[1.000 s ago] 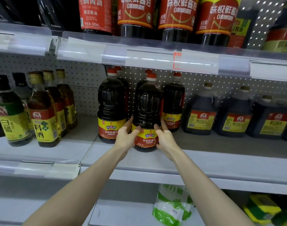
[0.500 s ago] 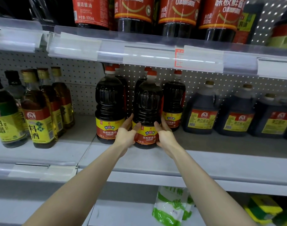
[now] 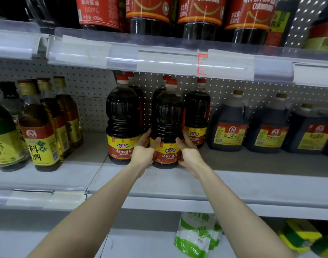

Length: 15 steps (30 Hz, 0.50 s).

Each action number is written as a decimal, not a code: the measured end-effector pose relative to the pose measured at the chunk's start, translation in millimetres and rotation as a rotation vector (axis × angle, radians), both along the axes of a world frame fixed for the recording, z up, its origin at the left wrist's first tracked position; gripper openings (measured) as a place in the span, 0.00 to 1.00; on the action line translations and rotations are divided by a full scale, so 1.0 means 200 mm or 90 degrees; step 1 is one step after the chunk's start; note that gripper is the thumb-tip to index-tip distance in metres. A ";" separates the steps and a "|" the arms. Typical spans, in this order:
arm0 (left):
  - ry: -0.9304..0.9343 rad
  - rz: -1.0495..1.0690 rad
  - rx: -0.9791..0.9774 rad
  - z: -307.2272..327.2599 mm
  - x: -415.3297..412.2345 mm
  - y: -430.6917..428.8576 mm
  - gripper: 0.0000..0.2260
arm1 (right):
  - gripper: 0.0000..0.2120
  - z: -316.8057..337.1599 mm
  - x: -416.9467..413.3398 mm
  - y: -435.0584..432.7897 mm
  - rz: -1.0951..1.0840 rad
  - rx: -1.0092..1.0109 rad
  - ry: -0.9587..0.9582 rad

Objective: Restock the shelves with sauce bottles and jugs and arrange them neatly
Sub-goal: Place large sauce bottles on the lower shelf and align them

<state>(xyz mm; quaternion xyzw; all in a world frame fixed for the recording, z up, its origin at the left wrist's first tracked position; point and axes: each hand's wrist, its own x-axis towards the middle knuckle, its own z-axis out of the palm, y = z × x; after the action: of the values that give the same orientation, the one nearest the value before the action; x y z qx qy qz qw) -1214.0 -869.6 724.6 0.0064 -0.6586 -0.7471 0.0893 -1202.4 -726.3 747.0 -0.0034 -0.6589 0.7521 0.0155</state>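
Observation:
A tall dark soy sauce bottle (image 3: 167,123) with an orange cap and a red-and-yellow label stands upright on the middle shelf (image 3: 233,185). My left hand (image 3: 143,151) grips its lower left side, thumb across the label. My right hand (image 3: 190,152) holds its lower right side. A matching bottle (image 3: 123,118) stands just to the left. Another matching bottle (image 3: 197,112) stands behind on the right, and more of them are half hidden at the back.
Squat dark soy jugs (image 3: 229,123) line the shelf to the right. Amber cooking-wine bottles (image 3: 41,131) and a green-labelled bottle (image 3: 3,138) stand at the left. The upper shelf's price rail (image 3: 159,58) overhangs the bottle caps. White-and-green bags (image 3: 194,233) lie on the shelf below.
Both hands stay on the same bottle, which has kept its place between its neighbours. The camera has shifted slightly right and down.

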 end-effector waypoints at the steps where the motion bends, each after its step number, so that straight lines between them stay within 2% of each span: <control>1: 0.001 0.000 0.001 0.00 0.00 0.00 0.26 | 0.23 0.00 0.00 0.00 -0.001 0.002 0.000; 15: -0.014 -0.018 0.034 0.03 -0.01 -0.01 0.24 | 0.22 -0.01 -0.04 -0.02 -0.028 0.046 0.012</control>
<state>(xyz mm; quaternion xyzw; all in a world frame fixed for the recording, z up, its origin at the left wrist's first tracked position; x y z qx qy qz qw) -1215.8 -872.1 729.9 0.0076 -0.6394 -0.7655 0.0714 -1209.5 -729.5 744.0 -0.0106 -0.6853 0.7272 0.0382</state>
